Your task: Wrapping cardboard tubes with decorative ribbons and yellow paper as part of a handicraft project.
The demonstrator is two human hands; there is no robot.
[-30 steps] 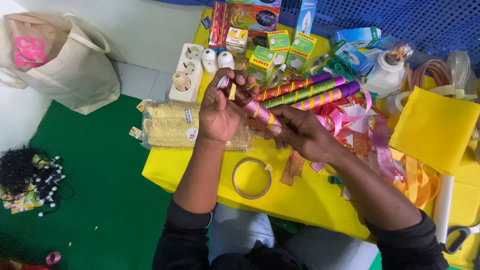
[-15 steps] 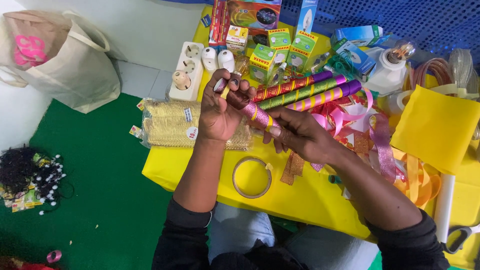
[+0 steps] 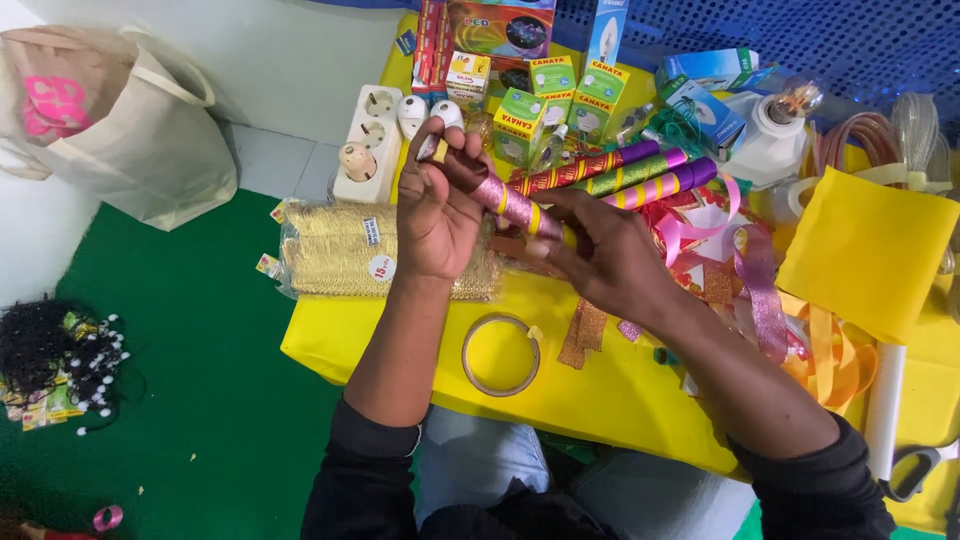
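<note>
Above the yellow table (image 3: 600, 400), both hands met on one glittery pink tube (image 3: 510, 205) banded with yellow stripes. That tube hung tilted in the air, its upper end toward the white power strip (image 3: 365, 145) and its lower end toward the person's right. The left hand (image 3: 440, 215) was wrapped around the upper part, fingers curled shut over it, with the thumb lying along the top end. The right hand (image 3: 600, 250) closed on the lower end, fingertips pinching the tube from below and beside, so both grips were tight on it with no gap showing.

Just behind the hands lay three more striped tubes (image 3: 610, 175) side by side on the table, one red and gold, one green and gold, one pink and yellow, all with purple ends. A packet of gold trim (image 3: 340, 250) sat under the left wrist, touching the table's near-left corner. A roll of clear tape (image 3: 500, 355) lay flat between the forearms. Loose pink and orange ribbons (image 3: 760, 290) were heaped to the right of the right hand, beside a yellow sheet (image 3: 865, 250). Small green boxes (image 3: 560, 90) stood at the far edge. On the green floor to the left rested a cloth bag (image 3: 120, 120).
</note>
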